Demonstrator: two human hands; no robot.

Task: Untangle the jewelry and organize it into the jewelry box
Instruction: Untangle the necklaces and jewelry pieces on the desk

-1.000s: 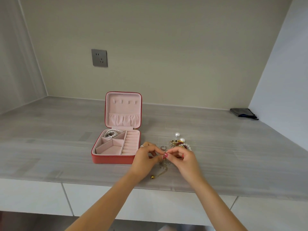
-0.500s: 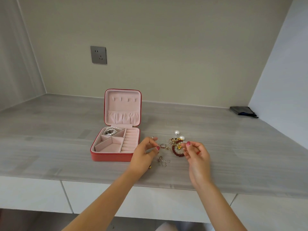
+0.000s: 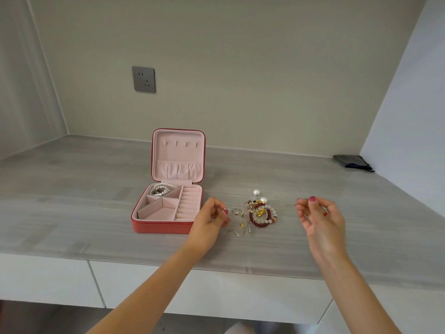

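An open coral jewelry box (image 3: 166, 228) with pink lining stands on the grey tabletop, with a pearl bracelet (image 3: 160, 190) in its back-left compartment. To its right lies the tangled pile (image 3: 262, 213): red and white beaded bracelets, gold pieces and two pearl earrings (image 3: 257, 192). A small hoop (image 3: 235, 210) and a silver piece (image 3: 238, 233) lie beside the pile. My left hand (image 3: 210, 219) pinches one end of a thin chain just right of the box. My right hand (image 3: 319, 214) pinches its other end, well right of the pile. The chain between them is barely visible.
A dark pouch (image 3: 352, 162) lies in the far right corner by the side wall. A grey wall socket (image 3: 143, 79) sits above the box. The tabletop's front edge (image 3: 240, 272) runs just below my wrists, with white drawers under it.
My hands, together over the pile a second ago, have pulled apart sideways. The right hand moved far to the right and the left stayed near the box, uncovering the beaded bracelets.
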